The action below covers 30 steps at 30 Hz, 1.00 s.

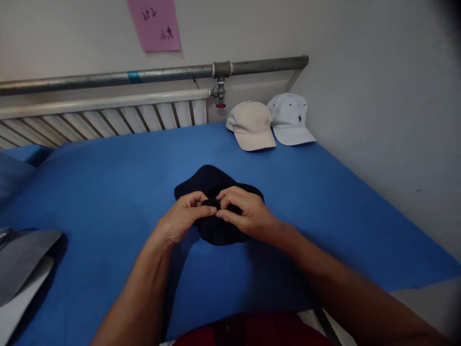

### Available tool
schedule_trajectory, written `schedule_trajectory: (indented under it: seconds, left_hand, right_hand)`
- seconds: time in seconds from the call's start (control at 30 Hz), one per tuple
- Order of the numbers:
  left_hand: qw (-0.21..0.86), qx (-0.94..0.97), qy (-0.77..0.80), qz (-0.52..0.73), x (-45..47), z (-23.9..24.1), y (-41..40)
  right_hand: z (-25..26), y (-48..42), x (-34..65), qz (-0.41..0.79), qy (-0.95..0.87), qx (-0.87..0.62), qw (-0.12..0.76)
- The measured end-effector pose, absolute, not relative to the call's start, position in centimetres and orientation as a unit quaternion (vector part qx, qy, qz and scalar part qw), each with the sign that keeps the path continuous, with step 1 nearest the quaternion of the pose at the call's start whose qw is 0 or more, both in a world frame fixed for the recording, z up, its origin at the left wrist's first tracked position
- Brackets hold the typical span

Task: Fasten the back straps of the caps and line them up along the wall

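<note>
A dark navy or black cap [223, 233] lies on the blue table in front of me, its brim pointing away to the far left. My left hand [185, 211] pinches a black strap [212, 203] at the cap's back between thumb and fingers. From the other side, my right hand [245, 209] grips the same strap, its fingertips almost meeting those of the left. Whatever fastening lies between the fingertips is too small and dark to make out.
At the back right, a beige cap [250, 122] and a white cap [290, 115] sit against the wall. Grey and white caps [27, 259] lie at the left edge. A radiator [137, 117] and a metal pipe [173, 73] run behind the blue table [118, 192].
</note>
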<state>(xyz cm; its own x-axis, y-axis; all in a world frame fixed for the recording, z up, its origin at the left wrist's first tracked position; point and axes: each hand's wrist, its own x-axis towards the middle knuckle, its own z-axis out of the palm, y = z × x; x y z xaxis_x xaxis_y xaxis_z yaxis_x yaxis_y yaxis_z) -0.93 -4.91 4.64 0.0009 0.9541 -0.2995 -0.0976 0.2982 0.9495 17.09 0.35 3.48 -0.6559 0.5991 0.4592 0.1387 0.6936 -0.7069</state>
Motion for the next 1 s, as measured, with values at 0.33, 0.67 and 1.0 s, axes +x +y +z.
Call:
schedule_trajectory:
  seconds: [0.33,0.67,1.0]
  left_hand:
    - [0.594,0.375,0.547,0.456,-1.2,4.5,-4.9]
    - [0.583,0.388,0.54,0.467,-1.0,4.3,-5.1]
    - [0.574,0.398,0.543,0.467,-1.2,4.2,-4.9]
  right_hand:
    - [4.1,0.8,17.8,0.316,-0.87,-0.197,0.323]
    - [3.7,-0.4,16.9,0.177,-0.891,-0.226,0.351]
    - [3.8,0.3,17.4,0.285,-0.867,-0.209,0.352]
